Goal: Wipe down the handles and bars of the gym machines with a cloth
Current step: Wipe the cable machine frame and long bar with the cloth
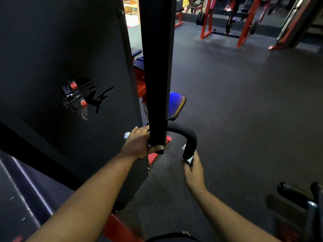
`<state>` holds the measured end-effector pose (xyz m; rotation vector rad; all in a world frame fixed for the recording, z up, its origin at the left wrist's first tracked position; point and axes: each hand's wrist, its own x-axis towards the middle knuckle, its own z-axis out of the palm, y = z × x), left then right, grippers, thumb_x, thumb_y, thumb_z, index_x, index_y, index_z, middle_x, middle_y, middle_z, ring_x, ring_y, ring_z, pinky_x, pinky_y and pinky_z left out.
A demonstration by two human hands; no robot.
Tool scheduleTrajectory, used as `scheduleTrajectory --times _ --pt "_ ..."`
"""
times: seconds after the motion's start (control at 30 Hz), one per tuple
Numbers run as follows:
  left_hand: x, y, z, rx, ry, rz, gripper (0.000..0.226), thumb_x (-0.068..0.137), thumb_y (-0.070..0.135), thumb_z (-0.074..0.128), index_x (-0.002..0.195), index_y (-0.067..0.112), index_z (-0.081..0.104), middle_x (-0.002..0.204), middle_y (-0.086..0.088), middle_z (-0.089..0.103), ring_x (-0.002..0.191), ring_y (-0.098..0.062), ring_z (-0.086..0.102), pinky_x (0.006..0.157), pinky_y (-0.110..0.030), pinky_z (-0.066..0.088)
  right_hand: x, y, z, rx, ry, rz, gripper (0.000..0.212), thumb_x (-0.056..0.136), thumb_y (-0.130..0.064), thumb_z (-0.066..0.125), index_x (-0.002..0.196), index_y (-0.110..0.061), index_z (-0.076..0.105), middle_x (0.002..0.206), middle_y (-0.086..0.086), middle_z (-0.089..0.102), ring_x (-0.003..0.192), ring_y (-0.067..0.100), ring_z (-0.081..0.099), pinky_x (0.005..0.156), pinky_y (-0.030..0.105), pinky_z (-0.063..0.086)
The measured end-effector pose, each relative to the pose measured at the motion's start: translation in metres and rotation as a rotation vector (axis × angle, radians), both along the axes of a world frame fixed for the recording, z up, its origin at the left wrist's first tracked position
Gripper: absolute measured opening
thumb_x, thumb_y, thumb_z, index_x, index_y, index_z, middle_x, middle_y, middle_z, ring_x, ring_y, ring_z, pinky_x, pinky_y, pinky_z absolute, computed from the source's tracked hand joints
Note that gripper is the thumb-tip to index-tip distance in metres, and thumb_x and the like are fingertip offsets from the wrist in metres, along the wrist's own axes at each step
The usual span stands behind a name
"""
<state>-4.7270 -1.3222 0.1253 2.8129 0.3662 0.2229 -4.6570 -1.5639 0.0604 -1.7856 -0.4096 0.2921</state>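
Observation:
A black padded handle (189,135) curves out from behind a black square upright bar (157,75) of a gym machine. My left hand (139,144) grips the lower end of the upright bar, thumb wrapped across its bottom edge. My right hand (193,169) holds the near end of the curved handle, where a small white patch (189,160) shows between the fingers; I cannot tell if it is the cloth or the handle's metal tip. A chrome end (127,135) sticks out left of my left hand.
A large black panel with a cut-out logo (83,96) fills the left. A blue seat pad (176,104) stands behind the bar. Red racks (208,21) line the far wall across dark rubber floor (244,102). Black grips (300,194) sit at lower right.

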Motion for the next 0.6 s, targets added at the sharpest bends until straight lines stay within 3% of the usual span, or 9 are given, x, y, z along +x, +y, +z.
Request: scheduleTrajectory --times 0.1,0.17,0.27,0.37,0.5,0.6 --pt "-0.001 0.0 -0.001 -0.001 0.009 0.002 0.09 0.079 0.086 0.047 0.144 0.025 0.051 0.146 -0.005 0.052 0.139 -0.027 0.043 0.125 -0.053 0.02 0.011 0.013 0.02 0.112 0.035 -0.027 0.063 0.09 -0.026 0.079 0.144 -0.029 0.048 0.131 -0.004 0.066 0.12 0.014 0.064 0.103 0.04 0.052" --pt "0.0 0.001 -0.003 0.012 0.01 0.003 0.088 0.081 0.084 0.05 0.145 0.024 0.05 0.147 -0.005 0.052 0.139 -0.027 0.044 0.124 -0.053 0.021 0.026 0.02 0.037 0.197 0.071 -0.027 0.074 0.079 -0.027 0.086 0.14 -0.039 0.046 0.122 0.002 0.067 0.104 0.025 0.066 0.089 0.046 0.053" --pt "0.001 0.002 -0.002 0.005 0.008 0.005 0.085 0.082 0.083 0.052 0.144 0.025 0.05 0.147 -0.004 0.052 0.139 -0.026 0.045 0.124 -0.053 0.022 0.048 0.011 0.047 0.194 0.14 0.134 0.068 0.08 -0.012 0.086 0.13 -0.04 0.051 0.103 0.002 0.07 0.089 0.032 0.065 0.074 0.055 0.056" --pt "0.001 0.0 -0.002 0.006 -0.002 0.002 0.088 0.08 0.084 0.051 0.146 0.025 0.049 0.148 -0.004 0.052 0.139 -0.026 0.045 0.124 -0.053 0.022 0.053 -0.002 0.03 0.053 0.199 0.315 0.066 0.077 -0.01 0.089 0.131 -0.029 0.055 0.105 0.001 0.071 0.098 0.022 0.069 0.082 0.042 0.057" --pt "0.0 0.0 -0.003 0.004 -0.005 0.005 0.084 0.082 0.082 0.054 0.145 0.027 0.049 0.149 -0.005 0.051 0.14 -0.027 0.044 0.124 -0.053 0.021 0.04 -0.013 0.001 -0.084 0.16 0.332 0.066 0.082 -0.004 0.082 0.137 -0.027 0.054 0.126 -0.018 0.066 0.116 -0.001 0.063 0.094 0.024 0.048" --pt "0.0 0.001 -0.004 0.001 -0.015 0.007 0.08 0.08 0.083 0.057 0.139 0.029 0.052 0.141 -0.004 0.055 0.133 -0.028 0.05 0.122 -0.054 0.025 0.035 -0.027 -0.017 -0.191 0.085 0.295 0.055 0.089 -0.004 0.074 0.134 -0.029 0.055 0.126 -0.02 0.066 0.119 0.003 0.062 0.097 0.024 0.05"
